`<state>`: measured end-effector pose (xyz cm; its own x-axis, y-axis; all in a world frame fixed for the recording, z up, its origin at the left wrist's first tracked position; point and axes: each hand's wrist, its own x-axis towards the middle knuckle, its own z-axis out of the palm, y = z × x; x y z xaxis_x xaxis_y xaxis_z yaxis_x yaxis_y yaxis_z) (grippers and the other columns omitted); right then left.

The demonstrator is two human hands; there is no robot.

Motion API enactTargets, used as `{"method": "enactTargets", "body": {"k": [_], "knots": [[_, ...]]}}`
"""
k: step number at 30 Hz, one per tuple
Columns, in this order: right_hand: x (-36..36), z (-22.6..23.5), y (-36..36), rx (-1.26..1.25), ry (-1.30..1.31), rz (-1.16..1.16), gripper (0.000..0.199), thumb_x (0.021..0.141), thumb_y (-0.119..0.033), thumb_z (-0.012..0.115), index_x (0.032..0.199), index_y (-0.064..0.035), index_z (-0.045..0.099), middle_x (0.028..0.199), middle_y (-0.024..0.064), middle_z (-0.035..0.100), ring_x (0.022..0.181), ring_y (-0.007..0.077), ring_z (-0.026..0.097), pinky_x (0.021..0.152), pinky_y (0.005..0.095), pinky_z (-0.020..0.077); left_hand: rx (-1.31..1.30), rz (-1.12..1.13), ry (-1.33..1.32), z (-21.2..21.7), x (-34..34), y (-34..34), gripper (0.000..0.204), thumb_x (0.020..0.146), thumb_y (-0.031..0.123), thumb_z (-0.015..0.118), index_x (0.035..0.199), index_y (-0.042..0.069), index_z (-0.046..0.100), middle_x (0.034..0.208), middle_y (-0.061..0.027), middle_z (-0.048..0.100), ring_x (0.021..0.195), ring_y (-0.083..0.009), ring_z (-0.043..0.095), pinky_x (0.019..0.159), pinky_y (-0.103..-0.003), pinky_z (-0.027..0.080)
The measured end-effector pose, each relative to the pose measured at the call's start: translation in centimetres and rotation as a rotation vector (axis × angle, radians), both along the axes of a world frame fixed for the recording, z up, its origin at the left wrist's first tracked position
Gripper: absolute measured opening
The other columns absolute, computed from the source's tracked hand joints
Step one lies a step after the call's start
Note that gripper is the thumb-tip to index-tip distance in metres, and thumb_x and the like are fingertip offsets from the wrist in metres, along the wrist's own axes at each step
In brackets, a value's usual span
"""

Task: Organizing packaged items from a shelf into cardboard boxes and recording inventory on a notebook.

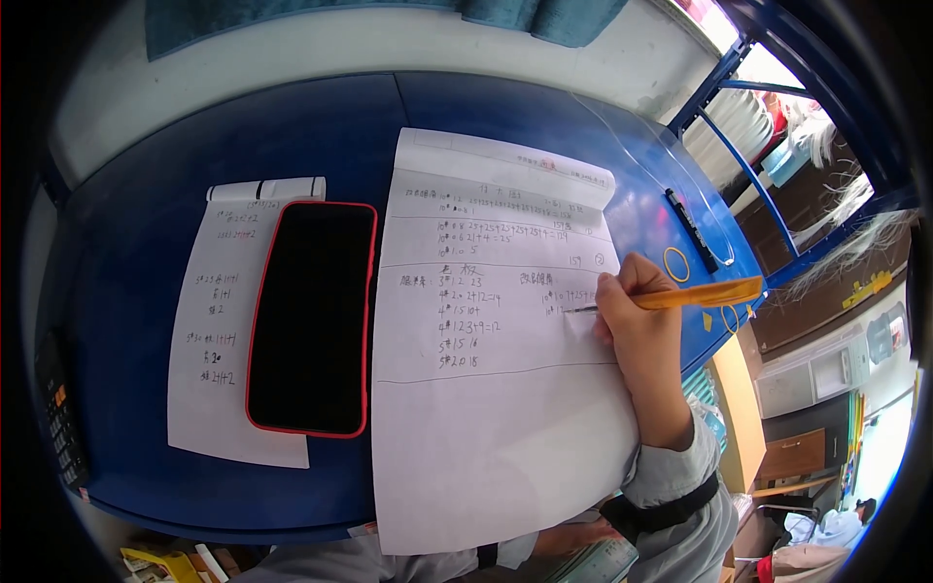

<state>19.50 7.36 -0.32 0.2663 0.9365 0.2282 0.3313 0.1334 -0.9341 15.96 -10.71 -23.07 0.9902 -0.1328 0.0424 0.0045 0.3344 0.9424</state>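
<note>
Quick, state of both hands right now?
Left hand: low in view; open or closed cannot be told.
Right hand: closed, holding the orange pen.

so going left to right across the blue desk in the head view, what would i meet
Black keypad device → narrow written paper → red-cased phone → large written sheet → right hand → black marker
</note>
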Motion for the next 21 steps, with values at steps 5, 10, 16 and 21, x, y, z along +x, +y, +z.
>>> {"method": "enactTargets", "body": {"k": [5, 10, 16, 21], "knots": [[-0.2, 0.7, -0.2, 0.112, 0.204, -0.086, 0.035, 0.086, -0.015, 0.063, 0.062, -0.0086, 0.039, 0.051, -0.0042, 0.04, 0.042, 0.0017, 0.036, 0.041, 0.0194, 0.027, -0.014, -0.029, 0.013, 0.7, 0.6, -0.3, 0.04, 0.095, 0.018, 0.042, 0.133, 0.005, 0.039, 0.128, -0.0146, 0.044, 0.115, -0.0264, 0.044, 0.097, -0.032, 0.035], [4.8, -1.2, 0.0, 0.278, -0.481, -0.25, 0.007, 0.083, -0.008, 0.064, 0.086, -0.0043, 0.059, 0.063, 0.0026, 0.052, 0.057, 0.0109, 0.052, 0.05, 0.0245, 0.0401, -0.16, 0.118, 0.14, 3.3, 0.4, -1.6, 0.043, 0.096, 0.024, 0.042, 0.134, 0.004, 0.038, 0.129, -0.0139, 0.045, 0.116, -0.0247, 0.044, 0.098, -0.03, 0.033], [8.2, -0.4, -1.4, 0.184, -0.928, -0.054, 0.053, 0.07, 0.013, 0.046, 0.117, -0.0063, 0.058, 0.101, 0.0158, 0.059, 0.091, 0.0334, 0.056, 0.08, 0.0357, 0.0454, -0.231, 0.155, 0.09, -0.3, 1.7, -2.8, 0.06, 0.093, 0.046, 0.044, 0.133, 0.002, 0.038, 0.113, -0.0083, 0.052, 0.111, -0.0163, 0.045, 0.098, -0.025, 0.029], [6.9, 2.7, -5.8, 0.269, -0.645, -0.085, 0.046, 0.079, 0.009, 0.047, 0.122, -0.005, 0.052, 0.109, 0.016, 0.059, 0.094, 0.0287, 0.058, 0.084, 0.0303, 0.0445, -0.462, -0.056, 0.157, 3.5, 1.1, -1.2, 0.086, 0.084, 0.054, 0.054, 0.141, 0.001, 0.018, 0.128, -0.0099, 0.041, 0.12, -0.0167, 0.037, 0.105, -0.03, 0.023]]}}
